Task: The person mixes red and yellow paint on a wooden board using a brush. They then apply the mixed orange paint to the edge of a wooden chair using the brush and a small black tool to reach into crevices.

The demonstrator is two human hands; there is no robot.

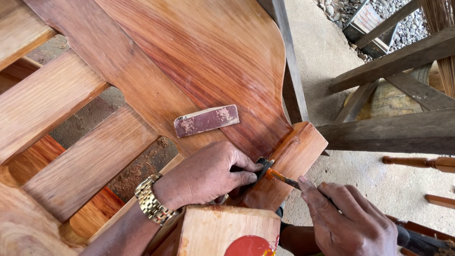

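My left hand (204, 175) pinches the dark pad (263, 167); right hand (353, 223) grips the brush (283, 178); I'd stroke lightly along the block (289, 161).

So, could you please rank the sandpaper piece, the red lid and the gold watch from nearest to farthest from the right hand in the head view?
1. red lid, just left of the right hand.
2. sandpaper piece, up on the varnished board.
3. gold watch, far left on the other wrist.

Reddish-brown streaked wood panel (208, 52); maroon sandpaper (206, 120) with pale worn patches; gold watch (152, 205); orange-smeared brush (283, 178); red lid (250, 246).
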